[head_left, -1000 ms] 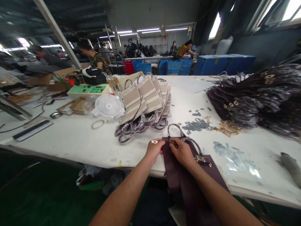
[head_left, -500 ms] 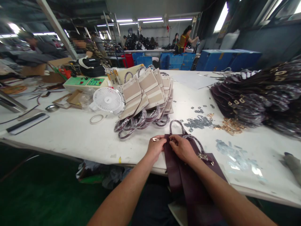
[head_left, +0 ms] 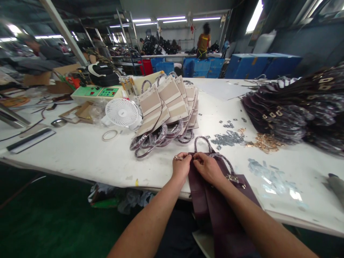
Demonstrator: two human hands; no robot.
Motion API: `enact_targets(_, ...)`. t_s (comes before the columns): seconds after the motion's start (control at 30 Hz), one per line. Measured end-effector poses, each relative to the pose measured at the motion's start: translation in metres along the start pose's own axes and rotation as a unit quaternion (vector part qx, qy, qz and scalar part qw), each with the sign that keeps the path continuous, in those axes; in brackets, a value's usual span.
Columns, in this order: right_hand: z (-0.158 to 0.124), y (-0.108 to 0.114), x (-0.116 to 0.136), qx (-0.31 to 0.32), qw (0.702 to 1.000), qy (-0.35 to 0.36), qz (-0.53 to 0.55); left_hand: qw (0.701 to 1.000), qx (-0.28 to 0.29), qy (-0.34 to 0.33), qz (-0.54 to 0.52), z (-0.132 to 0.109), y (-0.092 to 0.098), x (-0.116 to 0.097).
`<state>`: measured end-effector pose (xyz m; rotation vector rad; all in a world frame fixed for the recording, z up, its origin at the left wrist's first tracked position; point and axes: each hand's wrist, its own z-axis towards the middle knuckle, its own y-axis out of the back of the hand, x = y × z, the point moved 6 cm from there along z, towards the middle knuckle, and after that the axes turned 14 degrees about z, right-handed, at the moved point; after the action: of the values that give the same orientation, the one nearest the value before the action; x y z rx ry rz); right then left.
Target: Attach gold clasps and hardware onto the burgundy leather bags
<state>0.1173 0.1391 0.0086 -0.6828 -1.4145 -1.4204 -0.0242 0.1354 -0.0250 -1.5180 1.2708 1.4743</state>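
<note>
A dark maroon handbag [head_left: 199,200] hangs over the table's front edge, its top on the tabletop. Two plastic-wrapped handles rise from it, and a gold-coloured clasp [head_left: 232,178] sits on its right part. At the bag's upper left corner, my left hand [head_left: 181,167] is closed, thumb against the edge, with a small shiny metal fitting [head_left: 177,157] sticking out between its fingers. My right hand [head_left: 209,167] pinches at the bag's top edge, just right of the left thumb. Whatever lies between those right fingertips is too small to make out.
Beige-lined bags [head_left: 166,104] are stacked ahead, beside a white fan [head_left: 122,112]. Dark metal plates [head_left: 228,139], gold-coloured fittings [head_left: 266,142] and clear pieces [head_left: 271,177] lie to the right. A large pile of maroon bags [head_left: 290,107] stands at far right. People work in the background.
My left hand has shifted slightly right and turned more upright, and the metal fitting has turned with it. My right hand stays nearly still. A background person has turned and moved slightly left.
</note>
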Motion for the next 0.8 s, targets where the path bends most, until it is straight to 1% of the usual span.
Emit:
enact_targets(0.13, 0.002, 0.000, -0.001, 0.007, 1.000, -0.008, -0.013, 0.999, -0.008, -0.035, 0.011, -0.001, 0.001, 0.002)
enact_targets(0.23, 0.004, -0.001, -0.004, 0.015, 0.999, -0.028, -0.031, 0.999, 0.002, -0.051, 0.013, -0.003, 0.002, 0.004)
enact_targets(0.33, 0.005, -0.003, -0.004, 0.017, 0.998, -0.032, -0.050, 0.998, 0.013, -0.061, 0.017, -0.007, 0.003, 0.003)
enact_targets(0.5, 0.007, -0.005, -0.007, 0.010, 0.999, -0.031, -0.007, 0.996, 0.019, -0.079, 0.031, -0.010, 0.007, -0.002)
enact_targets(0.63, 0.013, -0.010, -0.010, 0.031, 0.999, -0.022, 0.002, 0.996, 0.024, -0.079, 0.030, -0.008, 0.009, -0.002)
enact_targets(0.7, 0.013, -0.011, -0.004, 0.037, 0.998, -0.024, -0.033, 0.996, 0.024, -0.078, 0.024, -0.007, 0.010, -0.003)
enact_targets(0.73, 0.011, -0.010, 0.003, 0.035, 0.997, -0.024, -0.061, 0.996, 0.025, -0.079, 0.022, -0.006, 0.010, -0.004)
enact_targets(0.8, 0.004, -0.005, 0.025, 0.028, 0.993, -0.009, -0.115, 0.996, 0.027, -0.078, 0.017, -0.006, 0.010, -0.007)
